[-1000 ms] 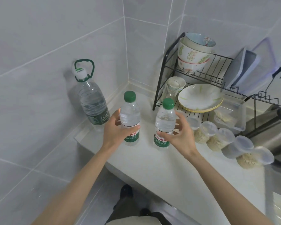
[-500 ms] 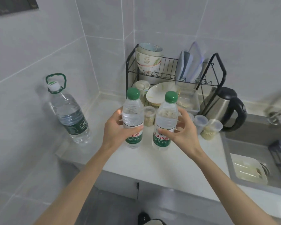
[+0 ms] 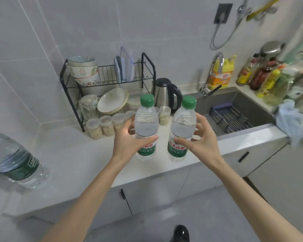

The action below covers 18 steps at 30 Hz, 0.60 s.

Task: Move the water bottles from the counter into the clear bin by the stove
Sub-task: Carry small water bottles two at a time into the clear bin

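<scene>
Over the front part of the pale desk point(image 3: 68, 154), two small water bottles with green caps are held side by side, near each other but apart. The left grip point(image 3: 128, 142) curls round the left bottle point(image 3: 146, 126), thumb across the label top, and hides part of the label. The right grip point(image 3: 199, 144) holds the right bottle point(image 3: 182, 126) the same way, its fingers showing through the clear plastic. Both bottles stand nearly upright; whether their bases clear the desk is hard to judge.

At the left edge a large bottle point(image 3: 16, 159) with a dark green label is cut off by the frame, its top out of sight. Behind the hands, a black dish rack point(image 3: 108, 79) carries bowls and plates, with lidded jars point(image 3: 101, 128) in front of it, some partly hidden by the left bottle. A steel kettle point(image 3: 164, 95) shows between the two caps. Right of it lies the sink point(image 3: 243, 105). The condiment bottles point(image 3: 262, 75) beyond the sink are blurred, and their labels cannot be read.
</scene>
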Each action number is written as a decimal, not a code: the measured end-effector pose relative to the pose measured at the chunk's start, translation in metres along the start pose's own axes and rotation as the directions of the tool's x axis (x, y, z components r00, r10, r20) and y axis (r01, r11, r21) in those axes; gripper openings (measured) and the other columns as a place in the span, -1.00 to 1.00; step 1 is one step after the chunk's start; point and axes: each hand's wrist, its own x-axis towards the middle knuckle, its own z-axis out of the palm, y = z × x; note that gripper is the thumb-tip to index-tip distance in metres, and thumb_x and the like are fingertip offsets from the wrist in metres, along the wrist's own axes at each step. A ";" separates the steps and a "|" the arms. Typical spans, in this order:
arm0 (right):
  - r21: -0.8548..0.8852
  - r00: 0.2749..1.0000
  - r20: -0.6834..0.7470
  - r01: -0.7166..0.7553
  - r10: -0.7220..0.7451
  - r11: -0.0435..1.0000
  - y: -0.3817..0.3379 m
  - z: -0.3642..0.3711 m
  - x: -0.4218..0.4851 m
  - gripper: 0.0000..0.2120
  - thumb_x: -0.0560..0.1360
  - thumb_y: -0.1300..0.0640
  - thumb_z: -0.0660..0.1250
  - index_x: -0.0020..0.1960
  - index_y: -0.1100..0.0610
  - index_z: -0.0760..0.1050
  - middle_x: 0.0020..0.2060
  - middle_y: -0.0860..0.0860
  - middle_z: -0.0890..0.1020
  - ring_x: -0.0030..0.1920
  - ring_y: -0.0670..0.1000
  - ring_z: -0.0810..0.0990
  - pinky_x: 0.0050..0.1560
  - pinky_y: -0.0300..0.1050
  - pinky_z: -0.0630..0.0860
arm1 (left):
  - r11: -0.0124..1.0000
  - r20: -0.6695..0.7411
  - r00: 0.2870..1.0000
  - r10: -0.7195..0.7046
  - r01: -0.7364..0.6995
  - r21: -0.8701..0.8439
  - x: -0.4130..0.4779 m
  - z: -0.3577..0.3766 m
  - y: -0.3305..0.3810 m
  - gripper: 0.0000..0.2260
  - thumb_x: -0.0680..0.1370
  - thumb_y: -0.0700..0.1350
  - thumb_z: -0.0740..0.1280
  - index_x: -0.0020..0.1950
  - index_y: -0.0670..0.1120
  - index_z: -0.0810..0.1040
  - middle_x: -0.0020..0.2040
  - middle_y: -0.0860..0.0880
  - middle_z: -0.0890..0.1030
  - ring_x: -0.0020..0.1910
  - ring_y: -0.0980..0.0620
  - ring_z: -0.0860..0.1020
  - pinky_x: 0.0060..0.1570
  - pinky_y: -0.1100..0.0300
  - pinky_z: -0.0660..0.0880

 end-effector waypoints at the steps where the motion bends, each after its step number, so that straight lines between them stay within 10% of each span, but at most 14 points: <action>1: -0.013 0.999 -0.036 -0.001 0.000 1.000 0.002 -0.013 -0.006 -0.25 0.22 0.13 0.62 0.29 -0.19 0.36 0.09 -0.22 0.61 0.11 -0.09 0.58 0.02 -0.03 0.61 | 1.000 0.031 0.999 0.014 -0.014 -0.007 -0.001 0.012 0.005 -0.36 0.08 0.12 0.57 0.14 0.13 0.54 0.00 0.16 0.66 0.03 0.14 0.61 -0.01 0.24 0.53; 18: -0.126 0.805 -0.587 -0.195 0.085 0.973 0.044 -0.339 -0.161 -0.24 0.21 0.08 0.63 0.30 -0.18 0.35 0.08 -0.02 0.61 0.03 0.01 0.62 0.03 0.06 0.62 | 0.960 0.521 0.807 0.279 -0.225 -0.166 -0.084 0.341 0.123 -0.35 0.21 -0.09 0.64 0.27 0.05 0.52 0.06 0.16 0.64 0.04 0.20 0.60 0.02 0.27 0.53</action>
